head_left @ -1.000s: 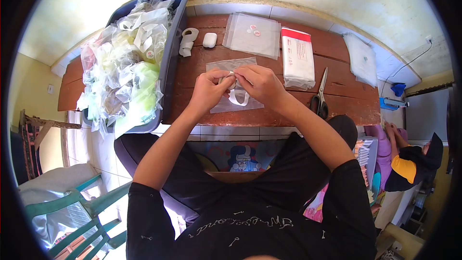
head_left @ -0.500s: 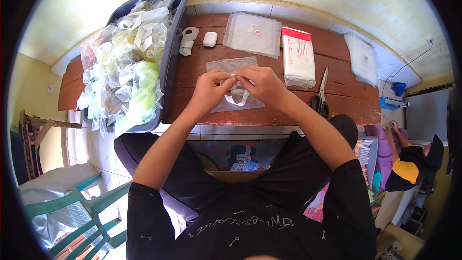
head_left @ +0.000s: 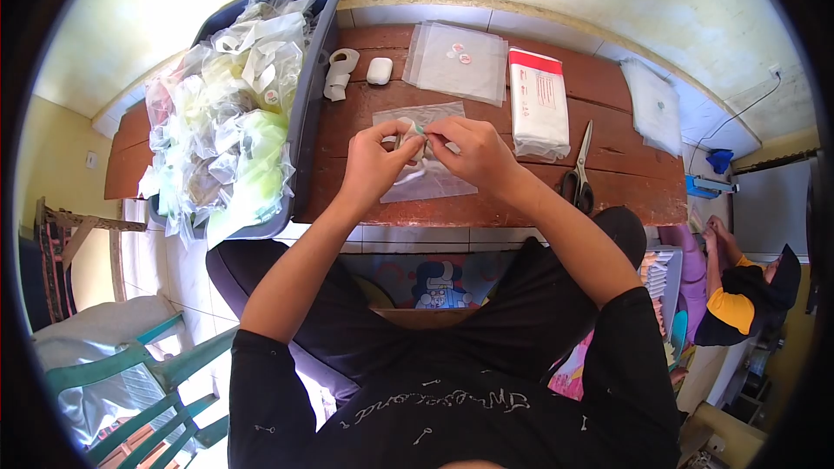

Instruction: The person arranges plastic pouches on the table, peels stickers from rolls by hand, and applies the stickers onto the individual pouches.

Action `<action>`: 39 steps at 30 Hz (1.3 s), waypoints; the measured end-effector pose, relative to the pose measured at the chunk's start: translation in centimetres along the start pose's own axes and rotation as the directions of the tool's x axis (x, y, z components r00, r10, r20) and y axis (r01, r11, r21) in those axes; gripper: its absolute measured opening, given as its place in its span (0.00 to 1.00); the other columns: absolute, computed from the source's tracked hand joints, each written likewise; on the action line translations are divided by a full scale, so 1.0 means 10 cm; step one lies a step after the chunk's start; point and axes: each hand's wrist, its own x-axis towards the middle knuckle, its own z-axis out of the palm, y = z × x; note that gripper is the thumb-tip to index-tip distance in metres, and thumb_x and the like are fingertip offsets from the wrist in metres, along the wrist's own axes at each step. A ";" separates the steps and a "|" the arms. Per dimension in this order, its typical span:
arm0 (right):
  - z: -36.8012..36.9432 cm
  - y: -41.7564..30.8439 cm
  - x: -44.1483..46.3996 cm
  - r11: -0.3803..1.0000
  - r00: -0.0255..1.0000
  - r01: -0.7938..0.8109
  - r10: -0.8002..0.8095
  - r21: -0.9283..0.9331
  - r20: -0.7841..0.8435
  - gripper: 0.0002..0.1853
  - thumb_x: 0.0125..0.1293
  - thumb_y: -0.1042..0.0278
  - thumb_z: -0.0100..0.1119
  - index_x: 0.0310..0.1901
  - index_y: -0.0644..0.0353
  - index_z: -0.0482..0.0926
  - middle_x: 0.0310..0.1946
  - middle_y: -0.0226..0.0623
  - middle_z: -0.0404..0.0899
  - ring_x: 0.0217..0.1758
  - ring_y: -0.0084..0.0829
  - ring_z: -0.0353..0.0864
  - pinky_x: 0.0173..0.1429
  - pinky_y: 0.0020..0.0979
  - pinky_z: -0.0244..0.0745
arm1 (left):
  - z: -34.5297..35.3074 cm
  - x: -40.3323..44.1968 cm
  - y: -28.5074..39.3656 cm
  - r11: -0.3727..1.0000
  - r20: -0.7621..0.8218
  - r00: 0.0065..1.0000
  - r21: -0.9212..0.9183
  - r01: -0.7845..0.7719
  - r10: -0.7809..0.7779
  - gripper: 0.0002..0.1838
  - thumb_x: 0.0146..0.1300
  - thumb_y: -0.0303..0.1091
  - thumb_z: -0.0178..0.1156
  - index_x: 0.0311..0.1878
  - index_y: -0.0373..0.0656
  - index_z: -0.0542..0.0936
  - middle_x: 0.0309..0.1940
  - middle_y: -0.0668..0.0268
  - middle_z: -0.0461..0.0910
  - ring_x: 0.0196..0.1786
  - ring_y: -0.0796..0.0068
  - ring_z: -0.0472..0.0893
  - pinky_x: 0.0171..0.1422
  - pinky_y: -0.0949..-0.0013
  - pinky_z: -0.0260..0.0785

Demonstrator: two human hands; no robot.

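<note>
Over a clear plastic bag (head_left: 447,187) on the wooden table, my left hand (head_left: 380,156) is closed on a white strip (head_left: 408,175), whose lower part hangs under the fingers. A small greenish bit (head_left: 420,130) shows at the fingertips. My right hand (head_left: 473,152) is closed beside it, its thumb and finger pinched near that bit; what they grip is too small to make out. Behind my hands lie a white roll (head_left: 340,74), a small white case (head_left: 379,71) and flat clear bags with round stickers (head_left: 460,56).
A grey bin (head_left: 326,35) heaped with filled plastic bags stands at the left. Right of my hands are a red and white packet (head_left: 539,104), scissors (head_left: 580,178) and more clear bags (head_left: 653,108). Another person (head_left: 738,300) sits at the far right; a green chair (head_left: 174,373) is lower left.
The white strip has drawn up and left from its hanging loop below my fingers, and a greenish bit now shows at the fingertips. My right fingertips have shifted slightly. The other person's hands have moved.
</note>
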 end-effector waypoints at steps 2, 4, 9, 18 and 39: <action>0.00 -0.04 0.01 1.000 1.000 -0.016 0.016 0.023 -0.003 0.05 0.58 0.75 0.63 0.37 0.63 0.80 0.27 0.42 0.80 0.29 0.44 0.81 0.34 0.39 0.77 | 0.00 0.01 -0.04 0.999 0.020 1.000 -0.053 -0.006 0.007 0.11 0.61 0.31 0.68 0.40 0.32 0.84 0.28 0.64 0.85 0.31 0.79 0.84 0.33 0.76 0.75; -0.01 -0.05 0.01 0.998 0.999 -0.033 0.033 0.047 -0.006 0.06 0.58 0.75 0.63 0.37 0.63 0.80 0.27 0.43 0.80 0.29 0.44 0.81 0.34 0.39 0.77 | 0.00 -0.02 0.03 0.999 0.023 1.000 -0.038 0.020 -0.019 0.11 0.61 0.31 0.67 0.40 0.31 0.84 0.29 0.64 0.85 0.31 0.80 0.84 0.33 0.76 0.76; -0.04 -0.02 -0.01 0.995 0.992 0.075 -0.068 -0.060 0.107 0.05 0.59 0.74 0.61 0.36 0.64 0.79 0.27 0.42 0.80 0.29 0.44 0.82 0.34 0.39 0.78 | -0.02 -0.05 0.11 0.997 0.084 0.993 0.000 0.081 -0.081 0.09 0.63 0.29 0.65 0.40 0.30 0.84 0.31 0.63 0.85 0.34 0.79 0.84 0.36 0.75 0.78; 0.01 -0.03 -0.08 0.976 0.971 0.130 -0.090 -0.174 0.221 0.05 0.59 0.71 0.59 0.30 0.63 0.75 0.24 0.42 0.78 0.26 0.44 0.81 0.33 0.40 0.78 | -0.02 -0.07 0.05 0.998 0.177 0.983 -0.018 0.055 -0.050 0.09 0.64 0.25 0.61 0.41 0.29 0.85 0.35 0.62 0.84 0.37 0.76 0.83 0.39 0.74 0.79; -0.06 -0.01 0.02 0.995 0.993 -0.099 0.099 -0.004 0.058 0.05 0.57 0.72 0.63 0.32 0.64 0.80 0.25 0.43 0.81 0.28 0.42 0.82 0.35 0.38 0.78 | -0.14 0.00 0.15 0.971 0.170 0.977 0.223 0.086 -0.126 0.09 0.65 0.27 0.61 0.41 0.28 0.84 0.38 0.59 0.85 0.39 0.73 0.85 0.40 0.73 0.80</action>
